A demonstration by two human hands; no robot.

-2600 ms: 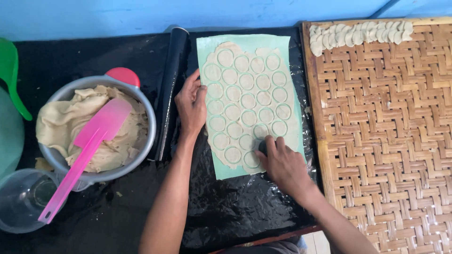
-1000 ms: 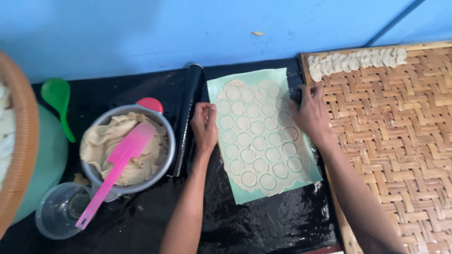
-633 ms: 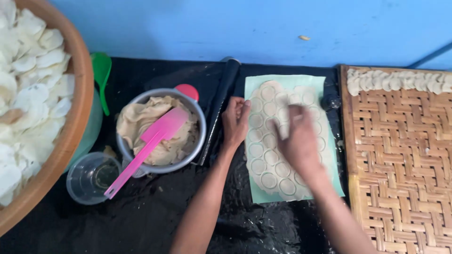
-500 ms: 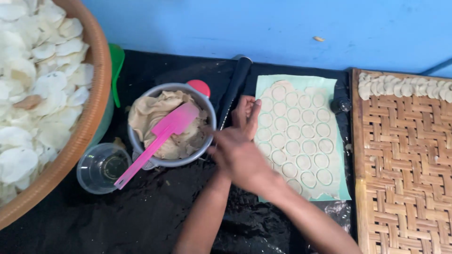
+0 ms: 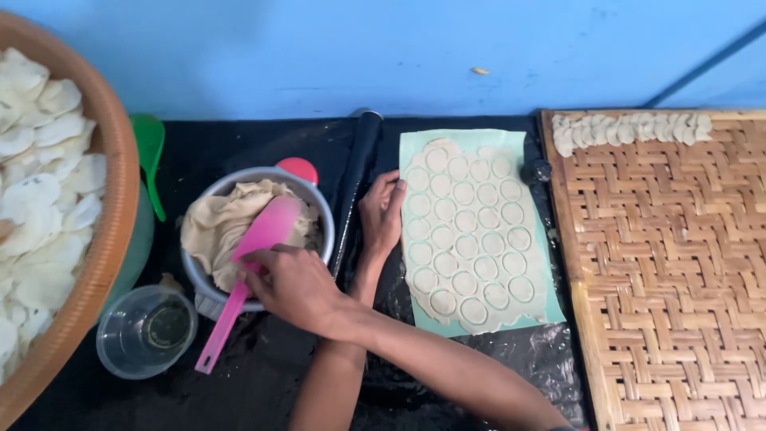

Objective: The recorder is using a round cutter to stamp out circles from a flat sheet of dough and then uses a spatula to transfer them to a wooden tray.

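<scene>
A thin dough sheet (image 5: 471, 231) scored with several cut circles lies on a pale green mat (image 5: 542, 295) on the black work surface. My left hand (image 5: 381, 214) rests flat on the mat's left edge. My right hand (image 5: 294, 286) has crossed over my left arm to the metal bowl (image 5: 315, 195) of beige dough (image 5: 209, 231) and closes around the handle of the pink spatula (image 5: 259, 243) that lies across the bowl.
A woven bamboo tray (image 5: 670, 271) at the right carries a row of folded dough pieces (image 5: 630, 128) along its far edge. A dark rolling pin (image 5: 355, 179) lies between bowl and mat. A clear plastic cup (image 5: 146, 331), a green utensil (image 5: 148, 152) and a big basket of white pieces (image 5: 96, 231) stand left.
My right hand left the dough sheet, swung left across my left arm and took the pink spatula's handle. The view shifted left, bringing the big basket in. My left hand stayed on the mat.
</scene>
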